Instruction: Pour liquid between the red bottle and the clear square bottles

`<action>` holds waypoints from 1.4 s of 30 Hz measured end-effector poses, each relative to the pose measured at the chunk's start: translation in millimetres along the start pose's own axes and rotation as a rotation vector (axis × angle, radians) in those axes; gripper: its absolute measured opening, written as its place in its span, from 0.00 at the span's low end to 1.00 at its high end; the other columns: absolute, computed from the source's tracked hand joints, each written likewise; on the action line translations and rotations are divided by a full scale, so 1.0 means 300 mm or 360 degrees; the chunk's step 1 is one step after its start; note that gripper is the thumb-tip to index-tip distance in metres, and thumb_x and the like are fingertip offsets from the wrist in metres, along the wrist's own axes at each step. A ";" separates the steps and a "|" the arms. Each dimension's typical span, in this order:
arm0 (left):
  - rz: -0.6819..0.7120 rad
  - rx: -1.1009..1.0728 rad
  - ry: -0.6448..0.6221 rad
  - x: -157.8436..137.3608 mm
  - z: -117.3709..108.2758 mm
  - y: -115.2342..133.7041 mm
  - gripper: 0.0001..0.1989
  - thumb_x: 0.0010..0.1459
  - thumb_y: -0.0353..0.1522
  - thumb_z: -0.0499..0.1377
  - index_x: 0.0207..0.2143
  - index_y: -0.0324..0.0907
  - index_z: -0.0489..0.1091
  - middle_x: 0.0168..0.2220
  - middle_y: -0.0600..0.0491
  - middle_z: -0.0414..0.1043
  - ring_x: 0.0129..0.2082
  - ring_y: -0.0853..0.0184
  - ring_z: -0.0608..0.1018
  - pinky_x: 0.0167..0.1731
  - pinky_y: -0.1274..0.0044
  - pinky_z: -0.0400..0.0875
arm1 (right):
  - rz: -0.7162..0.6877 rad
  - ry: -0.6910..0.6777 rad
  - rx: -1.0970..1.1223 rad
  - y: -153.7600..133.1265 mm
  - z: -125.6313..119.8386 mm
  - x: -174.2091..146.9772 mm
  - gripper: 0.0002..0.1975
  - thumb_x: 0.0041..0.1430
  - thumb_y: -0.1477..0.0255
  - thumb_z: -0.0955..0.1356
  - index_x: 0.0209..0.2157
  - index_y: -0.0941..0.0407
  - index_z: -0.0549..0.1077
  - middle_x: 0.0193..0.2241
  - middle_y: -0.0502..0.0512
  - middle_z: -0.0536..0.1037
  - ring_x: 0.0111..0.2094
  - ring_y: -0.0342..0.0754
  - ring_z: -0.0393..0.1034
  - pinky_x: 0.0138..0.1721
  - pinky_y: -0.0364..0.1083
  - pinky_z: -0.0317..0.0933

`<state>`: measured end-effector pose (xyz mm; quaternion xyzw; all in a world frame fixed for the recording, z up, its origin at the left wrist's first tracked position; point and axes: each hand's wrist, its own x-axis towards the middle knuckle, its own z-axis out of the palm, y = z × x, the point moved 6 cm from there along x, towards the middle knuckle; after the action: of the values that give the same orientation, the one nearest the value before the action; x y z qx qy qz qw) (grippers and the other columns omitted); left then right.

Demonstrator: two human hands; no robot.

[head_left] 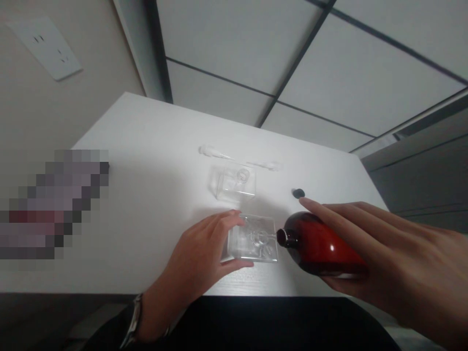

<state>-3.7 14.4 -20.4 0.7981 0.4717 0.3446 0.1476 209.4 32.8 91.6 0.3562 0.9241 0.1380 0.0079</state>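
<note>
My right hand (pixel 387 263) is wrapped round a dark red-brown bottle (pixel 325 246), tipped on its side with its uncapped mouth pointing left. The mouth is at the right edge of a clear square container (pixel 256 239), and a thin stream of clear liquid seems to run from it. Rings and ripples show inside the container. My left hand (pixel 204 251) grips that container from the left, thumb on the near side and fingers on the far side. Just beyond it stands a second clear square container (pixel 237 183). A small black cap (pixel 299 193) lies past the bottle.
Two clear plastic droppers or similar slim pieces lie at the back, a left one (pixel 215 152) and a right one (pixel 265 165). A blurred-out object (pixel 54 209) is at the left. The white table (pixel 146 195) meets a panelled partition (pixel 234 44) behind.
</note>
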 end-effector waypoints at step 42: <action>-0.0044 -0.0013 -0.0071 -0.004 0.007 -0.004 0.48 0.48 0.42 0.79 0.63 0.44 0.57 0.59 0.43 0.78 0.56 0.52 0.83 0.56 0.65 0.81 | -0.0052 0.0012 -0.0001 -0.002 0.008 -0.005 0.39 0.65 0.65 0.61 0.76 0.52 0.51 0.48 0.60 0.84 0.33 0.59 0.80 0.17 0.51 0.63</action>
<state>-3.3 14.2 -23.2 0.7983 0.4779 0.3266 0.1661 210.4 31.9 89.0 0.3405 0.9298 0.1394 0.0066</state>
